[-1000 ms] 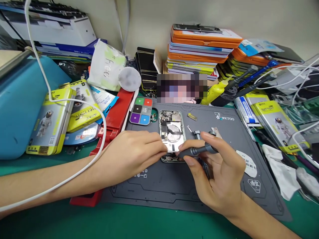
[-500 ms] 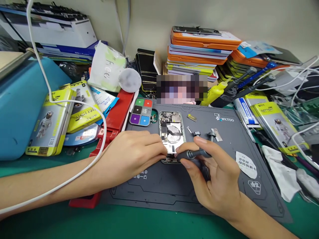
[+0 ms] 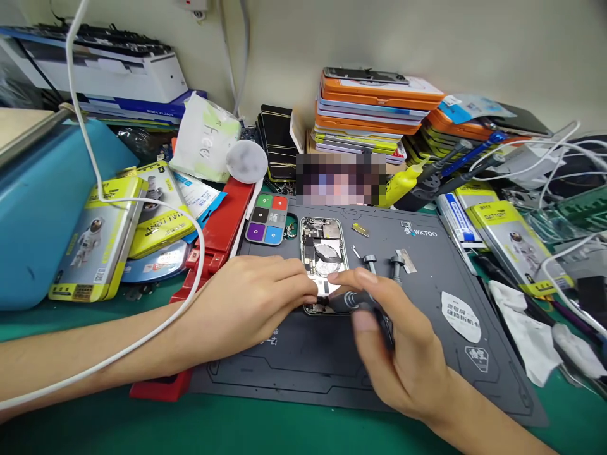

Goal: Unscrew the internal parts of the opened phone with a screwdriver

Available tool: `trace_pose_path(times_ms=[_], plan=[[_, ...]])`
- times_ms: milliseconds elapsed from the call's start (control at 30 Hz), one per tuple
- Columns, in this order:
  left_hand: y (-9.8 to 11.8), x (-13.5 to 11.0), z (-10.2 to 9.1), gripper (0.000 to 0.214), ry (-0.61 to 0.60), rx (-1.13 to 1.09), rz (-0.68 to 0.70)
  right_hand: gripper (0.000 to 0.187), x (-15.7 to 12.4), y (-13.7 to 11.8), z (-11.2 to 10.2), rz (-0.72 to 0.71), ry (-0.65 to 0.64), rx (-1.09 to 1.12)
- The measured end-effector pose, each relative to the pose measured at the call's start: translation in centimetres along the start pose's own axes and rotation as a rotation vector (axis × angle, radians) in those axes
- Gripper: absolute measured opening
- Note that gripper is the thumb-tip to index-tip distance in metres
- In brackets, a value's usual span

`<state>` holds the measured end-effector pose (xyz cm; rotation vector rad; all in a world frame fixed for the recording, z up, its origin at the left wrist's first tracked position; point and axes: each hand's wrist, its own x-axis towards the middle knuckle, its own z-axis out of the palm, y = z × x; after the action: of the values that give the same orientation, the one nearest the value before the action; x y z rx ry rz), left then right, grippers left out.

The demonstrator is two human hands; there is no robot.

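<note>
An opened phone (image 3: pixel 322 253) lies face down on a dark grey repair mat (image 3: pixel 427 354), its boards and round coil exposed. My left hand (image 3: pixel 251 303) rests on the mat with curled fingers pressed against the phone's lower left edge. My right hand (image 3: pixel 393 354) is closed around a dark screwdriver (image 3: pixel 353 301), whose tip points at the phone's lower end. Two more screwdriver handles (image 3: pixel 382 264) stand on the mat just right of the phone. Left of the phone's top sits a screw tray (image 3: pixel 268 218) with coloured squares.
A white cable (image 3: pixel 156 316) loops over my left forearm. A red tool (image 3: pixel 213 240) lies along the mat's left edge, with yellow battery boxes (image 3: pixel 95 240) and a blue case (image 3: pixel 33 202) beyond. Stacked orange boxes (image 3: pixel 374 107) stand behind. Cables, tissues and another battery box (image 3: pixel 512 243) crowd the right.
My right hand has turned the screwdriver more upright and shifted slightly left toward the phone's lower end. The view has dropped a little. My left hand stays put.
</note>
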<state>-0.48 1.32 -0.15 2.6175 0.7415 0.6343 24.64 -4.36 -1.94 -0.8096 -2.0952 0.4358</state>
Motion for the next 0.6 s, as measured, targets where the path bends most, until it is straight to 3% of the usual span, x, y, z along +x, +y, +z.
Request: trace_pose_path(times_ms=[267,433,600], plan=[[-0.3,-0.2,0.2,0.02,-0.013,0.021,0.031,0.094,-0.4,0.5,0.7,0.058,0.085,-0.023],[-0.4,-0.2,-0.1,0.017,-0.018,-0.009,0.039,0.072,0.3,-0.3,0.8,0.292,0.231,0.138],[-0.5,-0.2,-0.1,0.016,-0.002,-0.055,0.047,0.066,0.7,-0.7,0.8,0.314,0.227,0.231]])
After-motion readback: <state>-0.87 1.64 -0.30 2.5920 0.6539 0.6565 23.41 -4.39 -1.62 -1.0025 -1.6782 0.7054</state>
